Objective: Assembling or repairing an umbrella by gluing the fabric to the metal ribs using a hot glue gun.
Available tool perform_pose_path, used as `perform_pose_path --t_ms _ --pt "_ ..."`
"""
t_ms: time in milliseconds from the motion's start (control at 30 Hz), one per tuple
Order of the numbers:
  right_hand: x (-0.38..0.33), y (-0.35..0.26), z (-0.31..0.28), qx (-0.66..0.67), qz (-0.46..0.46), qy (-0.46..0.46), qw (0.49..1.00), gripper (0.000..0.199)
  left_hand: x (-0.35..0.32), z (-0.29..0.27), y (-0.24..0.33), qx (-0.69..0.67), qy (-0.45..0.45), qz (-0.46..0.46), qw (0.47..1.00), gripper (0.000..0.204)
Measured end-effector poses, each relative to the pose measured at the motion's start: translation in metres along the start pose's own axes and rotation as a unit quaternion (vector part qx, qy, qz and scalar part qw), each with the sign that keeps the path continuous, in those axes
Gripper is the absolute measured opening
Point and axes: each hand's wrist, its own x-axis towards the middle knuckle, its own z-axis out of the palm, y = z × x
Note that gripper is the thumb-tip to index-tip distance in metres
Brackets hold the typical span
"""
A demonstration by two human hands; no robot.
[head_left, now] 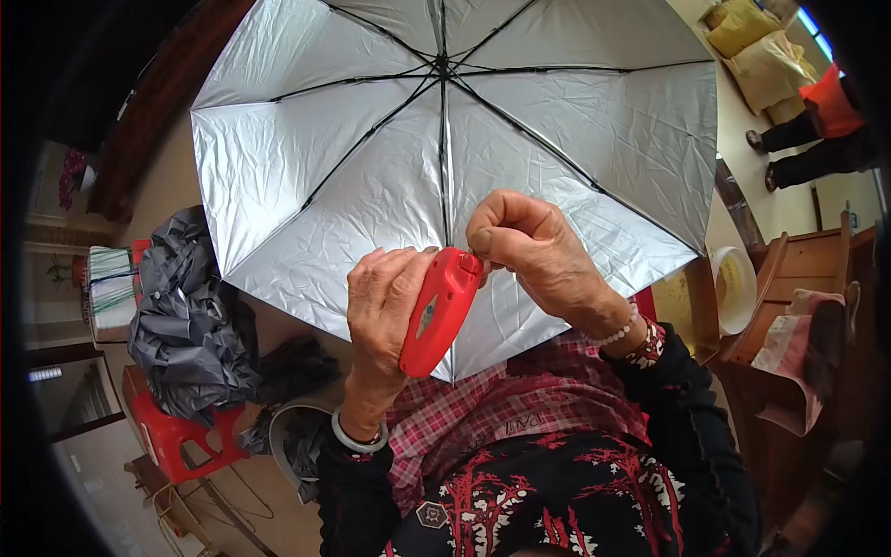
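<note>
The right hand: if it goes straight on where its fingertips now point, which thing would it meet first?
Probably the upper end of the red plastic object in the left hand. The right hand is close beside it, perhaps already touching; depth is unclear.

Apparently a home, wooden furniture [809, 260], red plastic stool [165, 444], magenta flowers [71, 174]

A: What do we record of the floor?
B: We find a smooth, pale beige floor [778, 215] showing at upper right.
A: And the furniture?
B: We note a brown wooden chair-like piece with upright posts [806, 255] at right, a red plastic stool [167, 441] at lower left, and a dark reddish-brown wooden edge [165, 97] slanting at upper left.
A: Light?
B: We log a bright blue-white strip [815, 33] at top right; window or lamp, we cannot tell.
</note>
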Motion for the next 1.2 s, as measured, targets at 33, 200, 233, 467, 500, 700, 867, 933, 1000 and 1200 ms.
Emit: perform_pose_path --t_ms 33,200,233,467,500,700,867,933,1000,1200 --pt "0.0 0.002 -0.001 0.033 -0.008 -0.001 0.999 0.007 0.0 0.0 0.0 0.002 -0.001 0.003 1.0 0.046" --pt "0.005 -0.01 -0.015 0.128 -0.004 0.062 0.99 0.008 0.0 -0.002 0.001 0.008 -0.006 0.015 1.0 0.047" --pt "0.006 -0.013 -0.017 0.142 0.005 0.093 0.985 0.008 0.001 -0.002 0.0 0.01 -0.008 0.018 1.0 0.047" --pt "0.007 -0.017 -0.014 0.161 0.045 0.047 0.985 0.007 -0.003 -0.003 0.0 -0.018 0.004 -0.017 1.0 0.043" --pt "0.007 -0.017 -0.013 0.166 0.051 0.05 0.984 0.007 -0.003 -0.003 0.0 -0.019 0.007 -0.024 1.0 0.041" --pt "0.007 -0.015 -0.017 0.161 0.048 0.033 0.985 0.007 -0.002 -0.011 0.004 -0.029 -0.003 -0.038 0.999 0.037" --pt "0.008 -0.013 -0.019 0.168 0.05 0.019 0.984 0.006 -0.003 -0.012 0.004 -0.004 -0.013 -0.053 0.998 0.038" --pt "0.008 -0.012 -0.019 0.166 0.056 0.019 0.984 0.006 -0.002 -0.01 0.002 0.003 -0.004 -0.045 0.999 0.038" --pt "0.008 -0.011 -0.017 0.167 0.058 0.022 0.984 0.006 -0.001 -0.006 -0.001 0.002 0.022 -0.024 0.999 0.038" --pt "0.006 -0.012 -0.013 0.163 0.059 0.023 0.985 0.007 -0.004 -0.003 -0.001 -0.02 0.021 -0.036 0.999 0.037"
